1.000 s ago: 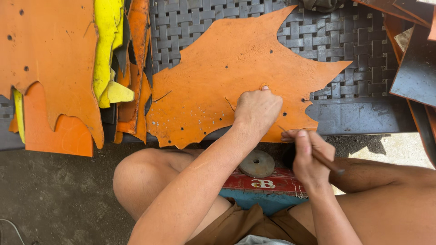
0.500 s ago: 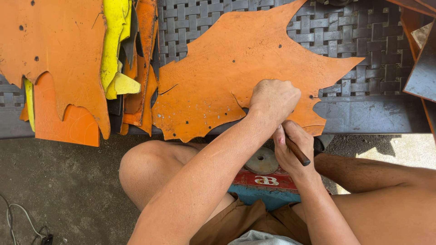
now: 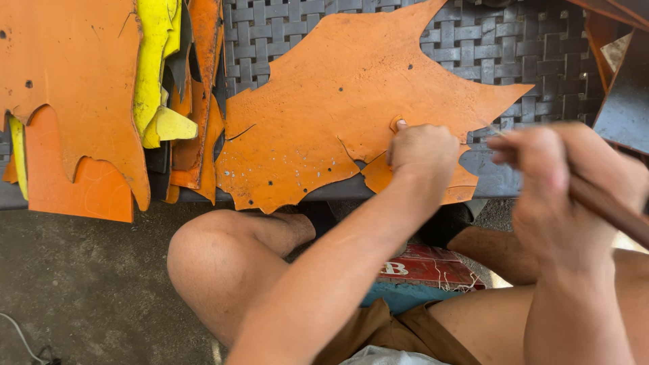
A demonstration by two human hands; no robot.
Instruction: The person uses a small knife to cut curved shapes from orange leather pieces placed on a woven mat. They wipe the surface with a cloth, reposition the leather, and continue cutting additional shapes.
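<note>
A large ragged orange leather sheet [image 3: 338,101] lies over a dark woven surface [image 3: 487,40]. My left hand [image 3: 422,152] presses down on its lower edge, fingers curled around a small round piece on the leather. My right hand [image 3: 561,182] is raised at the right and blurred, gripping a brown wooden handle [image 3: 608,209] that runs off toward the lower right. My bare knees show below.
More orange leather pieces [image 3: 67,88] and yellow ones [image 3: 152,61] hang at the left edge of the woven surface. A red and blue box [image 3: 419,277] sits between my legs. Dark sheets [image 3: 622,101] lean at the right. Grey concrete floor [image 3: 81,284] lies below.
My right hand has lifted from beside the left hand up and to the right with the wooden handle. The view has moved closer. My left hand stays on the leather.
</note>
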